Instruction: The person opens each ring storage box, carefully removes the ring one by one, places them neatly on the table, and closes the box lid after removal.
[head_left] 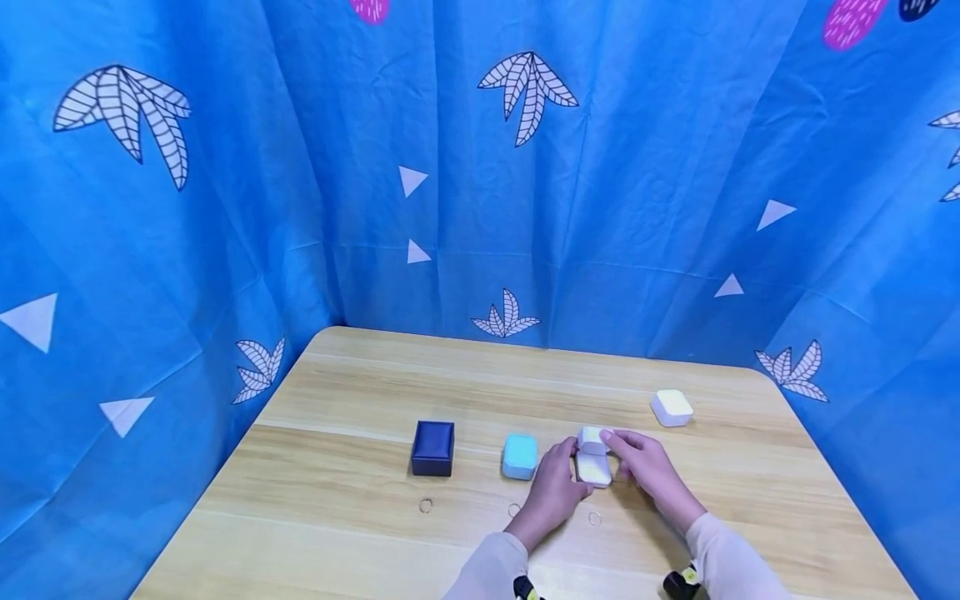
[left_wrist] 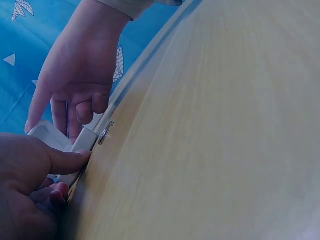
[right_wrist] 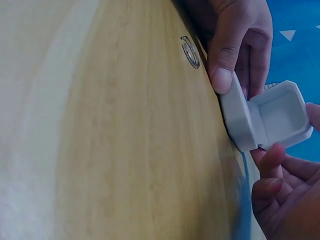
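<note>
A small white ring box (head_left: 594,473) stands with its lid raised on the wooden table. My left hand (head_left: 553,490) grips the base from the left, thumb at its front edge. The right hand (head_left: 651,468) holds the upright lid from the other side, one fingertip on the lid's rim in the right wrist view. The lid's hollow inside (right_wrist: 285,117) shows there, while the base's inside is hidden. Close in front of the box lies a ring (head_left: 595,518), which looks like thin silvery bands in the right wrist view (right_wrist: 190,52).
To the left are a turquoise ring box (head_left: 520,457) and a dark blue ring box (head_left: 432,448), both closed. Another white box (head_left: 672,407) sits at the back right. Two more rings lie on the table, one ring (head_left: 426,505) before the dark blue box and one ring (head_left: 513,509) by my left wrist. A blue patterned curtain (head_left: 480,208) hangs behind.
</note>
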